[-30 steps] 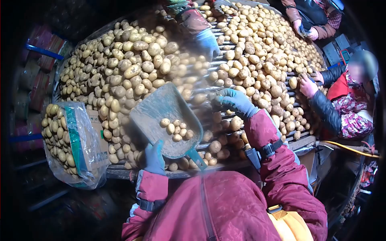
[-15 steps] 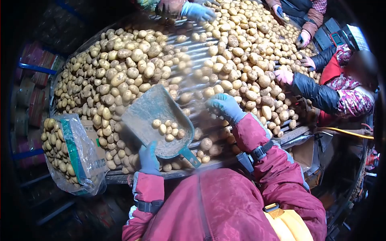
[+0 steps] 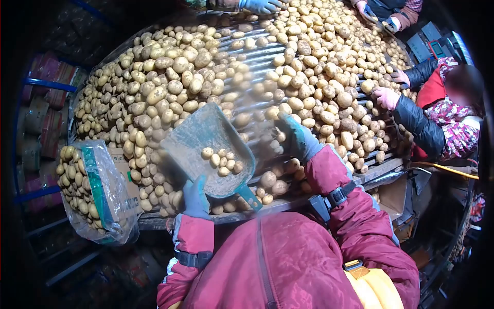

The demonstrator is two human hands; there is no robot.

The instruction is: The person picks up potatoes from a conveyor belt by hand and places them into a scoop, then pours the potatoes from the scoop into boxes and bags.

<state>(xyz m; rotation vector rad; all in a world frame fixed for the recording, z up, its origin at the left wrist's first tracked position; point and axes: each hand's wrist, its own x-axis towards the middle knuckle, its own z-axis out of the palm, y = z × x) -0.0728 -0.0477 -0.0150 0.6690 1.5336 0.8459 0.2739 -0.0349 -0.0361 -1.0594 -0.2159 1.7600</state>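
A dusty green scoop lies tilted on the potatoes, with several small potatoes inside it. Its short handle points toward my body. My left hand, in a blue-grey glove, grips the scoop's near left rim. To the right of the scoop, my gloved right hand is low over the metal rollers, with a potato beside its fingertips. Motion blur hides whether those fingers hold anything.
An open plastic-lined bag of potatoes stands at the left edge. Co-workers' hands reach in from the right, and others from the top. A yellow hose and cardboard box are at the right.
The view has shifted slightly. My right hand has moved a little away from the scoop, its fingers drawn downward. The co-worker's gloved hand at the top has moved toward the frame's edge.
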